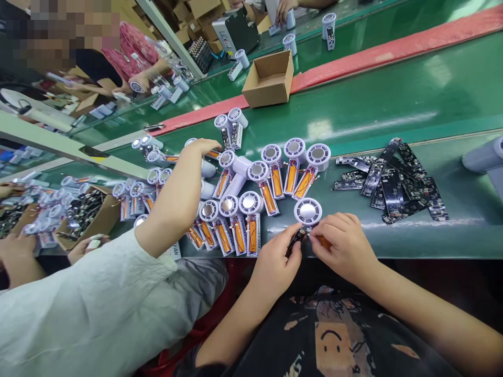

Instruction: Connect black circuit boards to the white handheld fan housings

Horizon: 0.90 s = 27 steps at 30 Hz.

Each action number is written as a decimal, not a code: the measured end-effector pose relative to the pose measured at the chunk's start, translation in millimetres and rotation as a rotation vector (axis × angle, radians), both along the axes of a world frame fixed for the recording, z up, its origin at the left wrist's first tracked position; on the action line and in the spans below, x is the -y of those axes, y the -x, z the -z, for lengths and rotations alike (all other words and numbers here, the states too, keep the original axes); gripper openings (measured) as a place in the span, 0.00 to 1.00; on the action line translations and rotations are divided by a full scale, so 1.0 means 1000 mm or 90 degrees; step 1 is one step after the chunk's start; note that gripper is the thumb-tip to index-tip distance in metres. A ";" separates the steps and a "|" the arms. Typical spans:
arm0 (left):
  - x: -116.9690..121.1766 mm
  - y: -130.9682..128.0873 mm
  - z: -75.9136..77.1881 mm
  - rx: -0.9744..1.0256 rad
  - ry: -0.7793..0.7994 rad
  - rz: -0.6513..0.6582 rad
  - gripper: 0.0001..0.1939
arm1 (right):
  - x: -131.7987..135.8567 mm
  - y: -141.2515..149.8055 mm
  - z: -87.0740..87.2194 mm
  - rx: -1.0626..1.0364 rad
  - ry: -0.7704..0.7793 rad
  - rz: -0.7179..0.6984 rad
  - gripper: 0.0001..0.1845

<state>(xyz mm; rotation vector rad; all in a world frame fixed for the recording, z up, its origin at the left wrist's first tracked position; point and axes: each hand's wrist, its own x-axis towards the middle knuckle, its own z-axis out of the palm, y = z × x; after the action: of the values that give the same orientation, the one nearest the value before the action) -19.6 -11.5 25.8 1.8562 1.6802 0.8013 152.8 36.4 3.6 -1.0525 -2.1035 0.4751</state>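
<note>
My left hand (279, 259) pinches a small black circuit board (295, 242) between thumb and fingers. My right hand (341, 246) meets it from the right, its fingertips at the board's end, and closes over a small orange battery pack (324, 241) that is mostly hidden. Just above my hands lies a round white fan head (307, 211). Several more white fan heads (248, 203) with orange battery packs (251, 235) lie in rows to the left. A pile of black circuit boards (393, 183) lies to the right.
A co-worker's white-sleeved arm (168, 209) reaches across the rows from the left, its hand on a white fan part. An open cardboard box (269, 78) stands on the green assembly belt (393, 104). Other people's hands work along a mirrored bench at the far left and top.
</note>
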 end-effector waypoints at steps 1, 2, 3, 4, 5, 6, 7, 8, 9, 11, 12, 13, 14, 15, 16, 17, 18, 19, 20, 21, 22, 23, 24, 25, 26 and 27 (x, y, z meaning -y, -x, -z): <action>0.000 0.000 0.000 -0.009 -0.014 0.007 0.18 | 0.000 0.000 0.000 0.007 0.002 -0.001 0.07; 0.000 0.000 0.000 -0.020 -0.021 0.013 0.17 | 0.000 0.000 0.000 0.011 0.004 -0.002 0.07; -0.001 -0.001 -0.001 -0.029 -0.025 0.020 0.17 | 0.000 0.000 0.000 0.012 0.006 -0.004 0.07; -0.001 -0.001 -0.001 -0.035 -0.029 0.025 0.16 | 0.000 0.001 0.000 0.013 0.007 -0.004 0.07; -0.001 -0.001 -0.001 -0.041 -0.034 0.029 0.16 | 0.000 0.001 0.000 0.014 0.007 -0.004 0.07; -0.001 -0.001 -0.001 -0.046 -0.040 0.031 0.16 | 0.000 0.001 0.000 0.018 0.006 -0.005 0.08; -0.001 -0.001 -0.001 -0.050 -0.045 0.032 0.16 | 0.000 0.001 -0.001 0.022 0.006 -0.006 0.08; -0.001 -0.002 -0.001 -0.054 -0.049 0.033 0.16 | 0.000 0.002 -0.001 0.028 0.009 -0.008 0.09; 0.000 -0.002 -0.001 -0.056 -0.052 0.033 0.16 | 0.000 0.002 -0.001 0.032 0.014 -0.012 0.09; 0.000 -0.001 0.000 -0.059 -0.059 0.036 0.16 | -0.001 0.001 -0.001 0.031 0.031 -0.021 0.09; 0.000 -0.001 0.001 -0.057 -0.064 0.037 0.16 | -0.001 0.001 -0.001 0.025 0.041 -0.024 0.08; 0.001 -0.002 0.001 -0.053 -0.070 0.040 0.16 | -0.002 0.001 -0.001 0.016 0.050 -0.027 0.08; 0.001 -0.002 0.001 -0.047 -0.077 0.044 0.16 | -0.002 0.000 -0.001 0.005 0.059 -0.031 0.07; 0.001 -0.002 0.001 -0.038 -0.084 0.046 0.16 | -0.003 -0.001 -0.001 -0.006 0.070 -0.036 0.07; 0.001 -0.003 0.001 -0.027 -0.092 0.047 0.16 | -0.004 -0.001 0.000 -0.017 0.083 -0.043 0.06; 0.001 -0.003 0.001 -0.014 -0.099 0.048 0.16 | -0.005 -0.002 0.000 -0.027 0.097 -0.052 0.05; 0.001 -0.004 0.002 -0.001 -0.102 0.050 0.16 | -0.006 -0.004 0.001 -0.036 0.108 -0.062 0.04; 0.001 -0.004 0.002 0.012 -0.100 0.049 0.16 | -0.008 -0.006 0.001 -0.045 0.115 -0.070 0.03; 0.001 -0.003 0.002 0.023 -0.093 0.044 0.15 | -0.009 -0.008 0.002 -0.056 0.116 -0.076 0.02; 0.001 -0.002 0.002 0.034 -0.081 0.033 0.15 | -0.011 -0.010 0.002 -0.066 0.111 -0.077 0.01; 0.000 0.000 0.003 0.043 -0.066 0.017 0.15 | -0.012 -0.013 0.002 -0.077 0.105 -0.073 0.03; 0.000 0.001 0.003 0.051 -0.050 -0.003 0.14 | -0.014 -0.016 0.002 -0.091 0.098 -0.065 0.04; 0.000 0.003 0.003 0.061 -0.035 -0.025 0.14 | -0.015 -0.019 0.002 -0.105 0.093 -0.052 0.05; 0.000 0.005 0.004 0.072 -0.020 -0.046 0.14 | -0.016 -0.021 0.002 -0.118 0.091 -0.037 0.05; 0.000 0.007 0.004 0.087 -0.001 -0.063 0.14 | -0.017 -0.023 0.002 -0.127 0.091 -0.024 0.05; -0.001 0.008 0.004 0.105 0.021 -0.076 0.14 | -0.017 -0.025 0.001 -0.131 0.092 -0.013 0.05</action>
<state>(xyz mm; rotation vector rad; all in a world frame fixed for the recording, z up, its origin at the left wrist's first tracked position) -27.4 -10.8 22.1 1.6330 1.7002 0.9411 177.5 53.5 2.2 -1.0174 -1.9223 0.7241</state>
